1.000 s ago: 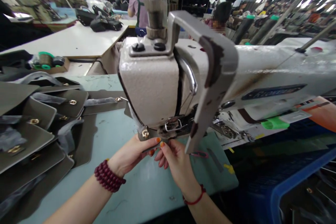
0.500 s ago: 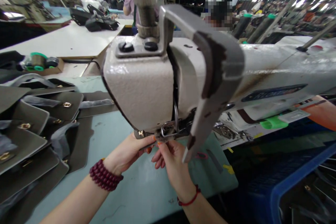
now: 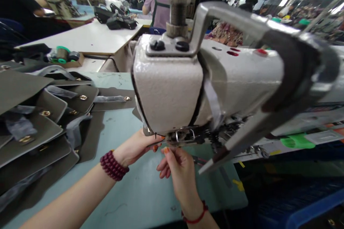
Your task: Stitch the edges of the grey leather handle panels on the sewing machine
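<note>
A white sewing machine head (image 3: 168,93) stands over the pale green work surface (image 3: 126,193). Beneath its front end, my left hand (image 3: 139,146) is closed on a thin dark grey piece (image 3: 154,144), its thumb on top; most of that piece is hidden by the machine. Just to the right, my right hand (image 3: 178,168) has thumb and fingertips close together by the needle area, and whatever they pinch is too small to make out. Grey panels (image 3: 83,96) with gold clasps and clear-wrapped straps lie piled at the left.
A worn metal guard bar (image 3: 258,121) slants down right of my right hand. A blue crate (image 3: 317,207) is at the lower right. Thread spools (image 3: 63,54) sit in a box at the back left. A person in an apron (image 3: 161,7) is farther back.
The view has shifted, so the machine stands farther right in it. The guard bar has swung outward to the right relative to the machine head. Both hands remain beneath the machine's front end.
</note>
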### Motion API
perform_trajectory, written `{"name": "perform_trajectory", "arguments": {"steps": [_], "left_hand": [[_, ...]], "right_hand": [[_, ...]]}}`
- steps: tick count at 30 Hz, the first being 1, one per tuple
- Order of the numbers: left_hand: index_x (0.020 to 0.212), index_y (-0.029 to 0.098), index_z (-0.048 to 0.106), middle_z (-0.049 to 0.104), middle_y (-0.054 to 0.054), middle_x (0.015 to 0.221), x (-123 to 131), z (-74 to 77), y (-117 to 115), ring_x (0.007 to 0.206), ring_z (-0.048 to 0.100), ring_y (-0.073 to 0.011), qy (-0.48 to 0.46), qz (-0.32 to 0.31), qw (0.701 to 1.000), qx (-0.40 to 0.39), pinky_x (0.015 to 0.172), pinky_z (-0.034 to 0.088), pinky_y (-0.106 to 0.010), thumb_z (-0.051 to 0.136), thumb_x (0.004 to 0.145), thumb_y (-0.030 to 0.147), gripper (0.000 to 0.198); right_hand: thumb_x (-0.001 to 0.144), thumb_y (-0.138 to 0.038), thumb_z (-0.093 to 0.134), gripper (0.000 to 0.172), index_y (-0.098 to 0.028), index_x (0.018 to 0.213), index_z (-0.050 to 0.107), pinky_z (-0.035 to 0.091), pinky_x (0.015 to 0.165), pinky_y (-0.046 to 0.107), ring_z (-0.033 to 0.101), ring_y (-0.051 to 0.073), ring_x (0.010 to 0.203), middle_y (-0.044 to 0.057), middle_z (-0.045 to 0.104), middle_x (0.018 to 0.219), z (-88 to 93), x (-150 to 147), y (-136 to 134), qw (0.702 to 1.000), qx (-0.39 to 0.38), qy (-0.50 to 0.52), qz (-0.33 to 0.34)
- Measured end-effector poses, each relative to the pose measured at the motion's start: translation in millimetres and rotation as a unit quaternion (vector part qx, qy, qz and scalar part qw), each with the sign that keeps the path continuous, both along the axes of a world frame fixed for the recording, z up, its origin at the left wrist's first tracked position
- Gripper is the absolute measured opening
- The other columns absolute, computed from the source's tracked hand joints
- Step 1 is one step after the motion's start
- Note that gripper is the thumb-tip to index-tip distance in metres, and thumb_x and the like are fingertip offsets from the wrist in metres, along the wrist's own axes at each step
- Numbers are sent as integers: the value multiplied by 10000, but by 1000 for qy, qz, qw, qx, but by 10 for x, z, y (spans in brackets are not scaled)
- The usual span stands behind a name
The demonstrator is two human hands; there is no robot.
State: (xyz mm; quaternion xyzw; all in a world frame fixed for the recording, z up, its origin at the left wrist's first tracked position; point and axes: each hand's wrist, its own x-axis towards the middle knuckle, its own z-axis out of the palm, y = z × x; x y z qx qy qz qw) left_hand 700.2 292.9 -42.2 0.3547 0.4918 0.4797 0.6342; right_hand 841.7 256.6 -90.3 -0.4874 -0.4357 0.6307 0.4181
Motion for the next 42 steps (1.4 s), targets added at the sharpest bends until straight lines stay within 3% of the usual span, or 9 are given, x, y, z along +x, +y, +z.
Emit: {"name": "perform_trajectory", "arguments": {"steps": [8, 14, 20, 24, 30, 34, 39, 42], "left_hand": [[615, 129, 651, 597, 20, 536, -30, -185, -16, 492, 494, -77, -28, 4, 999, -40, 456, 399, -164, 779, 608, 203, 148], [631, 156, 629, 583, 27, 549, 103, -151, -106, 483, 481, -85, -48, 75, 994, -57, 423, 391, -175, 831, 524, 224, 239], [651, 148, 587, 585, 24, 593, 253, -329, -264, 520, 491, -66, -52, 127, 990, -39, 484, 428, -155, 764, 741, 314, 259], [662, 139, 571, 581, 25, 602, 405, -411, -366, 522, 515, -67, -87, 188, 978, -38, 501, 456, -163, 745, 774, 342, 290], [624, 170, 534, 471, 63, 406, 753, -392, -448, 264, 386, -94, -148, 222, 962, -63, 275, 360, -226, 653, 806, 505, 400], [588, 177, 508, 358, 94, 325, 1026, -371, -477, 248, 321, -72, -138, 319, 934, -78, 263, 280, -184, 689, 768, 530, 435], [646, 165, 554, 490, 66, 485, 1218, -363, -462, 316, 346, -51, -128, 389, 909, -78, 288, 246, -177, 708, 745, 538, 415], [689, 160, 596, 584, 26, 619, 1210, -406, -432, 469, 490, -80, -89, 412, 905, -56, 408, 385, -187, 709, 764, 501, 367]], "right_hand": [[890, -467, 578, 383, -133, 708, 620, 352, 400, 147, 535, 75, 382, 9, 618, 502, -50, 28, -43, 1000, -13, 21, 11], [885, -462, 594, 370, -131, 730, 650, 354, 399, 134, 529, 65, 388, 2, 619, 506, -39, 52, -54, 999, -24, 44, 11], [899, -454, 602, 350, -129, 792, 676, 362, 404, 127, 530, 58, 390, 0, 638, 516, -69, 91, -68, 998, -19, 63, 12], [895, -447, 616, 339, -125, 804, 672, 365, 410, 129, 524, 57, 394, -8, 630, 516, -58, 127, -77, 997, -20, 72, 4], [892, -436, 629, 317, -133, 807, 661, 367, 416, 139, 509, 57, 395, -21, 612, 517, -74, 207, -74, 994, -15, 105, -2], [872, -431, 657, 304, -136, 796, 660, 370, 422, 139, 492, 58, 406, -32, 586, 496, -82, 304, -51, 995, -14, 96, -12], [874, -436, 648, 307, -141, 793, 667, 363, 417, 142, 467, 60, 403, -49, 543, 474, -59, 432, -25, 998, -7, 68, -13], [893, -444, 614, 307, -149, 829, 669, 383, 423, 163, 490, 79, 415, -37, 564, 506, -34, 532, -36, 1000, 14, 11, 6]]}}
